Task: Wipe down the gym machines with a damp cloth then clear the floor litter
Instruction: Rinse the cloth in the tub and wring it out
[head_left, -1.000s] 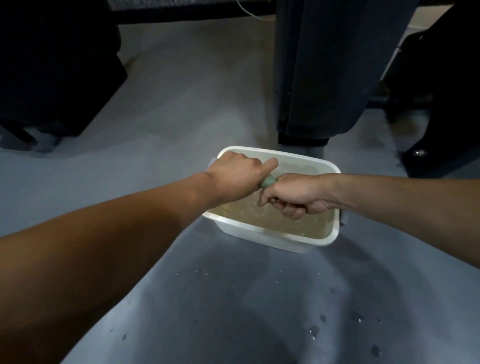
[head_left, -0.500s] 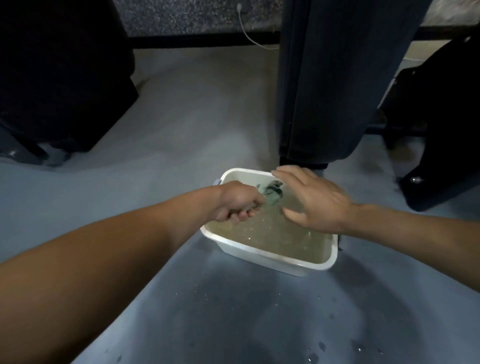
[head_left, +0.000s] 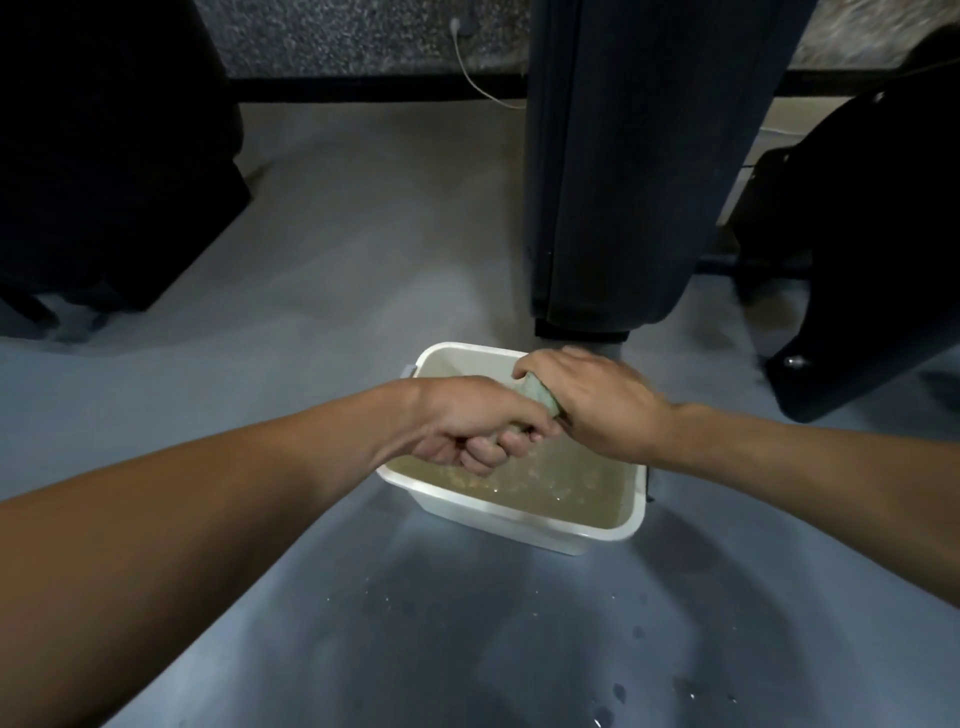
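- Left hand (head_left: 470, 423) fist curled round one end of a wet pale-green cloth (head_left: 540, 396).
- Right hand (head_left: 597, 402) wrapped over the cloth's other end, touching the left hand.
- Cloth held just above a white rectangular plastic tub (head_left: 519, 512) of murky brownish water (head_left: 576, 480).
- Tub sits on grey-blue floor (head_left: 363, 291) with water droplets (head_left: 618, 693).
- Dark machine column (head_left: 634, 166) stands right behind the tub.

The room is dim; the dark machine bulks at ten and two o'clock sink into near-black. Soft overhead light throws a broad shadow on the blue-grey floor (head_left: 363, 291) at six o'clock. Small glints dot the murky water in the white plastic tub (head_left: 524, 525). Edges bow and smear.
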